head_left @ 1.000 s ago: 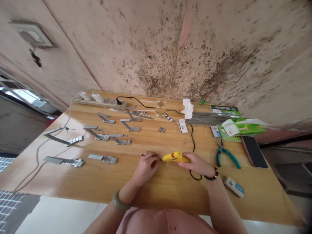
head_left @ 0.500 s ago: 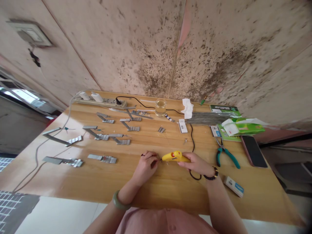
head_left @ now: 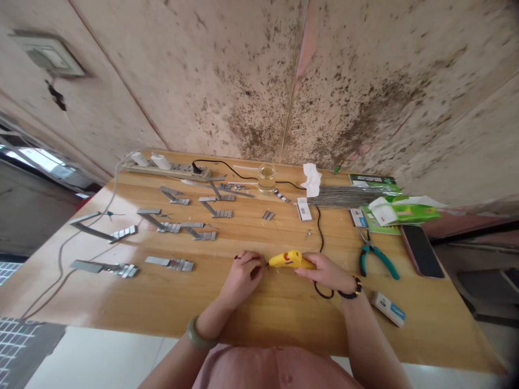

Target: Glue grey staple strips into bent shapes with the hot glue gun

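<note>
Speckled wall (head_left: 227,70) backs the wooden tabletop (head_left: 279,319). On my feed, my right grip (head_left: 327,270) wraps the yellow glue gun (head_left: 285,260), which juts leftward, its nozzle (head_left: 267,265) just beside my left grip (head_left: 244,274); whether that one holds anything, I cannot tell.

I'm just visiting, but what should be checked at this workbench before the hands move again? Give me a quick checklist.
1. Right hand gripping the yellow glue gun: ok.
2. Nozzle well away from the left hand: not ok; it's right by the fingertips.
3. Small piece secure in the left hand: cannot tell; too small and partly hidden.
4. Black plug in the power strip: ok.
5. Glue gun hot: cannot tell.
6. Glass of liquid upright, away from both hands: ok.
</note>
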The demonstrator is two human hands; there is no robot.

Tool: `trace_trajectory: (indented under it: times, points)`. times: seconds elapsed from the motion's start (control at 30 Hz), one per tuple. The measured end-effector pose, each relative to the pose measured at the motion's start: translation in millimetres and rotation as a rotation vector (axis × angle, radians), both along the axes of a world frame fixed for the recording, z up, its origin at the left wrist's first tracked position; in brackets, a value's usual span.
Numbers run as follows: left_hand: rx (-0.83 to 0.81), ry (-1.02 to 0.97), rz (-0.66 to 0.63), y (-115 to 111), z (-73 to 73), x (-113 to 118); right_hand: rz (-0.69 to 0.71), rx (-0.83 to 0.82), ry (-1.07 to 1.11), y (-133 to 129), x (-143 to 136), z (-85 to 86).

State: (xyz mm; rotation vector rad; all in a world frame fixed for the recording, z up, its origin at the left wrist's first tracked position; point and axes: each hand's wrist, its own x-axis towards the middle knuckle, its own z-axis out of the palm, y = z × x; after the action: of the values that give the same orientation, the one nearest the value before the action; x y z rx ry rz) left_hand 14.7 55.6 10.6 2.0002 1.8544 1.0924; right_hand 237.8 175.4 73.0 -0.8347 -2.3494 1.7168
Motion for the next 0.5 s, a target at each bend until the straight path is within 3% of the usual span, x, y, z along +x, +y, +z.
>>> trace_trajectory:
  times: [0.5]
  points:
    - [0.026, -0.003, 0.000, 0.3, -3.3, -0.4, 0.001, -0.005, -0.033, -0.2, 0.4, 2.6]
